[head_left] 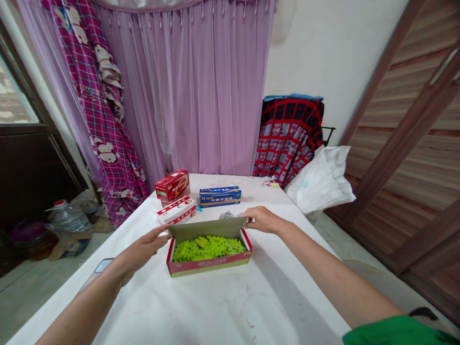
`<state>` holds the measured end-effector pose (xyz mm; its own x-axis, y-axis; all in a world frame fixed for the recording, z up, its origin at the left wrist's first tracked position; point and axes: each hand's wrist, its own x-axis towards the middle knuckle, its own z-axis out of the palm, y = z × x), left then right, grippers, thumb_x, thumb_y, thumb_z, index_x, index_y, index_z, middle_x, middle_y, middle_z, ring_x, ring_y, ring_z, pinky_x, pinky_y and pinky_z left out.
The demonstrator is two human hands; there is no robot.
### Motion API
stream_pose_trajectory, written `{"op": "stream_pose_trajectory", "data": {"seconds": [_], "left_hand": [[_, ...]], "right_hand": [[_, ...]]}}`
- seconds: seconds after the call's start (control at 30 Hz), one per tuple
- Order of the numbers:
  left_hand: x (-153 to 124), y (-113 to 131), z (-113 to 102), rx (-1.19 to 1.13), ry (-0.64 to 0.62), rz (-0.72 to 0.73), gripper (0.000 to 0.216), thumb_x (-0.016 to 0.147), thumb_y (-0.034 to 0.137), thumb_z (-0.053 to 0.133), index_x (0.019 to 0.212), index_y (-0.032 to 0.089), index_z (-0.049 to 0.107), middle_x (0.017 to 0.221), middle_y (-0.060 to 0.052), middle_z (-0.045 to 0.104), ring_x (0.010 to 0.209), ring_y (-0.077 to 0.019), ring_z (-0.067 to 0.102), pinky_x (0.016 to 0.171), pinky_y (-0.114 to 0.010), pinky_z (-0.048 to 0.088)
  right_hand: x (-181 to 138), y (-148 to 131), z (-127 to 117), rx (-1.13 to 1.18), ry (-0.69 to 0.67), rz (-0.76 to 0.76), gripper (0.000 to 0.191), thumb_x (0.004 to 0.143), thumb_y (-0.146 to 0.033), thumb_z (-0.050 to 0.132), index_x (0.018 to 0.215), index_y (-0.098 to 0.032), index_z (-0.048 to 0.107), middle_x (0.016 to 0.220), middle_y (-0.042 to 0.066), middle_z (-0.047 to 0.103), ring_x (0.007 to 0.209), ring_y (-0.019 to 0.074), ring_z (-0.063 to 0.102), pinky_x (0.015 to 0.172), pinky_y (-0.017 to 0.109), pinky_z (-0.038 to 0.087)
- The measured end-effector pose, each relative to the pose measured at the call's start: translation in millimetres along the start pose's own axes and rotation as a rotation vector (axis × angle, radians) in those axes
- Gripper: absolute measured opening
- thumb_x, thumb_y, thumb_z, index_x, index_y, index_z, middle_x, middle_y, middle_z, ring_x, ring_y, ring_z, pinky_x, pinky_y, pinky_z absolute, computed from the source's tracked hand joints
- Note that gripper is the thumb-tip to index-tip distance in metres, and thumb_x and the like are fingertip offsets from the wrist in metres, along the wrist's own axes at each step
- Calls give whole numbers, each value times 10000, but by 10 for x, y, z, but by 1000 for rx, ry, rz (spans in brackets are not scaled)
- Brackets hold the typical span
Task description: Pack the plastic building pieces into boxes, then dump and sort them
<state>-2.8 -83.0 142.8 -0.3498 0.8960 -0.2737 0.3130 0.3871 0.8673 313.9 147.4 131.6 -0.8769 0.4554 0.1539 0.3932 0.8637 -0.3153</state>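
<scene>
A long red and green cardboard box (209, 267) stands on the table in front of me, its lid (206, 227) raised at the back. Many small bright green plastic pieces (208, 247) fill it. My right hand (260, 219) pinches the lid's right corner between thumb and fingers. At the lid's left corner is my left hand (149, 244), its fingers stretched out and slightly apart, the tips touching or very close to the edge. Behind the lid lies a small heap of grey pieces (226, 215), partly hidden.
Toward the back of the white-covered table (215, 306) stand a red box (173, 186), a white and red box (177, 210) and a blue box (220, 197). A phone (103, 265) lies by my left forearm. A white sack (319, 179) leans beside the right edge.
</scene>
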Motion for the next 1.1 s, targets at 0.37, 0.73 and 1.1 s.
{"op": "stream_pose_trajectory", "data": {"seconds": [0.37,0.73,1.1], "left_hand": [[-148,-68,114,8,40,99,816,625,749,639,1274,254,624,1291,-87,670,1268,-308,558,1080,-474,417],[-259,-483,340,131,213,195,807,716,774,498,1279,211,630,1376,-80,610,1316,-301,516,1155,-462,335],[-88,-729,383,271,277,293,683,764,697,525,1269,248,627,1415,-90,577,1353,-287,477,1157,-455,337]], "right_hand": [[-223,41,258,7,78,9,285,807,-138,593,984,-272,771,964,32,767,884,189,702,786,264,504],[-522,-26,581,325,219,201,423,823,-208,457,1132,-246,744,1246,56,689,1162,234,634,1043,397,480],[-632,-161,845,589,317,311,546,827,-598,580,1210,-225,692,1439,126,522,1312,279,499,936,370,547]]}}
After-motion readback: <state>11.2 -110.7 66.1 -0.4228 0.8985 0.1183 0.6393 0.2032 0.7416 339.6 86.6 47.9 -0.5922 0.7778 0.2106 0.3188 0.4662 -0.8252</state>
